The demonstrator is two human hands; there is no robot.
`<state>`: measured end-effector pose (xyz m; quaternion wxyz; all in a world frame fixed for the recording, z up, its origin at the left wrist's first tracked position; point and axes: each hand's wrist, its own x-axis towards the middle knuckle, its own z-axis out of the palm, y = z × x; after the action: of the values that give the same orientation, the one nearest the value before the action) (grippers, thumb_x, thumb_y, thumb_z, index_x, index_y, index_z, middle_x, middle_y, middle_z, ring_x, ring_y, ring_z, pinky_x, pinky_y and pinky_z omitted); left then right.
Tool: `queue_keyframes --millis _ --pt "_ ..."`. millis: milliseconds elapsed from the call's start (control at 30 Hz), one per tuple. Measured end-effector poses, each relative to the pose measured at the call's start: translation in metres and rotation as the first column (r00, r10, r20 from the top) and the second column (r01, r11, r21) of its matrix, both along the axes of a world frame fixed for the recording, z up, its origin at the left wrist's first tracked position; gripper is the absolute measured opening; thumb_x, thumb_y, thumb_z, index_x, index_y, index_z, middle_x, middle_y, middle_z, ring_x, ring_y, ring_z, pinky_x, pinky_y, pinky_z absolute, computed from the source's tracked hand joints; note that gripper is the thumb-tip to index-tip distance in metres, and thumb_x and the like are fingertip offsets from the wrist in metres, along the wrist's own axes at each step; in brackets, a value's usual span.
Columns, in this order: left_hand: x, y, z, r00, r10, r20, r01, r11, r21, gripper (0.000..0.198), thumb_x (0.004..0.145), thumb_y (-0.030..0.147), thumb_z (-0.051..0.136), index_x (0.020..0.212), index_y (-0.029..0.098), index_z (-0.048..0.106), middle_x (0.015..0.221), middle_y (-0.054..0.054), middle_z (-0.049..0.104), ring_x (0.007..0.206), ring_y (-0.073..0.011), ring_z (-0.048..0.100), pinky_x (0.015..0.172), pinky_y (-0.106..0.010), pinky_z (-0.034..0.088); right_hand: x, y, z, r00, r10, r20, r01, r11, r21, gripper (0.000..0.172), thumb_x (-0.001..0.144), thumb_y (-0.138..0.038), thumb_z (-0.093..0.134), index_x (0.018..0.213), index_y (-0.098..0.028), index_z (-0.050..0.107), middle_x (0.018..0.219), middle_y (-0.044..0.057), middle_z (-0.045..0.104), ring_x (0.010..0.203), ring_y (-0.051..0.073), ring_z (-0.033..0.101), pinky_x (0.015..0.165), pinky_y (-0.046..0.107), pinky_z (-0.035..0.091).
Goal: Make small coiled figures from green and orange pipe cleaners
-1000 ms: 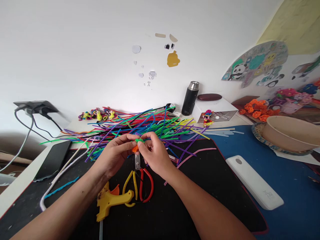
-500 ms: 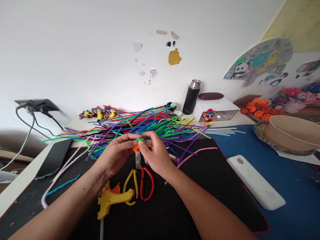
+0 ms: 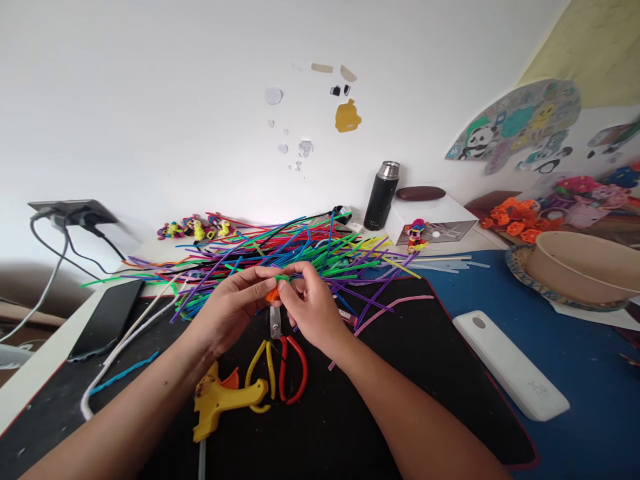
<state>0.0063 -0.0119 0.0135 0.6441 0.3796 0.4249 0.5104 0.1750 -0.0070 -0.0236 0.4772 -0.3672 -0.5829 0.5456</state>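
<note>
Between my hands is a small orange-and-green pipe-cleaner piece (image 3: 273, 294), largely covered by fingers. My left hand (image 3: 233, 300) pinches its orange side. Thumb and forefinger of my right hand (image 3: 313, 303) close on the green part at the top. Just below lie pliers (image 3: 276, 323) with one yellow and one red handle, their tips hidden by the hands. A yellow hot glue gun (image 3: 225, 397) with an orange trigger rests on the black mat (image 3: 345, 420), nearer to me. Behind the hands spreads a heap of coloured pipe cleaners (image 3: 300, 250).
At the left lie a phone (image 3: 106, 319) and a white cable (image 3: 107, 367). A black thermos (image 3: 381, 197) stands by a white box (image 3: 435, 217) at the back. A white power bank (image 3: 510, 365) and a beige bowl (image 3: 585, 267) are to the right. Small pipe-cleaner figures (image 3: 197, 228) sit back left.
Both hands stay in almost the same place, still gripping the small piece. The whole view has shifted very slightly.
</note>
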Motion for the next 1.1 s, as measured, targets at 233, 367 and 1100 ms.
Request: queue_keyframes --millis 233,367,1100 --pt "-0.002 0.002 -0.005 1.0 0.011 -0.012 -0.011 1.0 0.01 0.037 0.064 0.031 0.107 0.091 0.013 0.089 0.078 -0.006 0.079 0.066 -0.015 0.07 0.065 -0.025 0.061 -0.001 -0.002 0.002 0.999 -0.024 -0.029 0.023 0.999 -0.025 0.023 0.1 -0.04 0.072 0.112 -0.026 0.059 0.063 -0.008 0.056 0.047 0.014 0.052 0.047 0.025 0.036" --pt "-0.002 0.003 -0.005 0.999 0.032 0.0 -0.032 0.999 0.019 0.038 0.061 0.032 0.108 0.09 0.014 0.089 0.08 -0.006 0.08 0.067 -0.0146 0.07 0.064 -0.023 0.06 -0.001 0.001 0.003 0.995 0.026 -0.096 -0.033 0.997 -0.067 0.029 0.099 -0.047 0.072 0.112 -0.025 0.058 0.063 -0.01 0.058 0.042 0.011 0.049 0.044 0.025 0.035" --pt "0.002 -0.002 0.002 0.98 0.096 -0.175 -0.066 0.983 0.173 0.026 0.072 0.038 0.101 0.088 0.022 0.088 0.113 -0.008 0.084 0.092 -0.0211 0.073 0.081 -0.028 0.058 0.0 0.008 0.005 0.928 0.096 -0.36 -0.189 0.954 -0.233 0.054 0.081 -0.069 0.085 0.096 -0.022 0.062 0.052 -0.013 0.051 0.037 0.009 0.047 0.041 0.023 0.032"
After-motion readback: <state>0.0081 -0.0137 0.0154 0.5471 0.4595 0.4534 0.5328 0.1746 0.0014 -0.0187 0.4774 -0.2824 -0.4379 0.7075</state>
